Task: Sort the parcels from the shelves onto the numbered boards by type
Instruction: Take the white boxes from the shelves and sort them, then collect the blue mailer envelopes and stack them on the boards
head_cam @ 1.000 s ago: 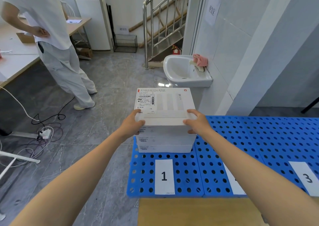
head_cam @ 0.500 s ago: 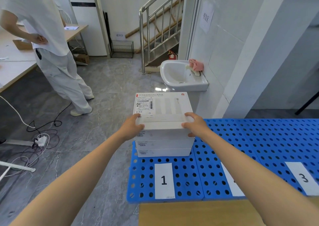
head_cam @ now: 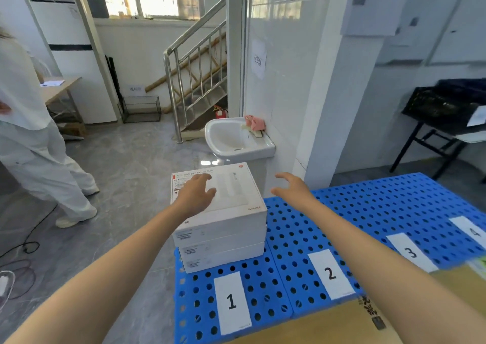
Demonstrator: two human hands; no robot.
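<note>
Grey marbled floor (head_cam: 136, 175) and white tiled walls are seen around a row of blue perforated boards (head_cam: 368, 212), each marked by a white paper label: 1 (head_cam: 231, 301), 2 (head_cam: 330, 274), 3 (head_cam: 410, 251) and 4 (head_cam: 476, 232). On the board labelled 1, beyond its label, a stack of white parcels (head_cam: 221, 236) is shown; three boxes can be counted, the upper one slightly askew on those below it. The left hand (head_cam: 196, 195) is laid over the top parcel's lid with fingers spread, so its grip is open and nothing is clasped; whether the palm touches the lid cannot be told. The right hand (head_cam: 292, 187) is held just beside the stack's right edge, apart from it, over the board labelled 2, its grip likewise open and empty. A brown cardboard surface (head_cam: 328, 328) is seen below both forearms at the lower edge. Beyond the hands, a white basin (head_cam: 236, 139) with a pink cloth (head_cam: 253, 122) on its rim is fixed to the wall, and a metal-railed staircase (head_cam: 197, 80) is shown behind it. Far to the left of the left hand, a person in white clothing (head_cam: 34, 143) is partly seen.
</note>
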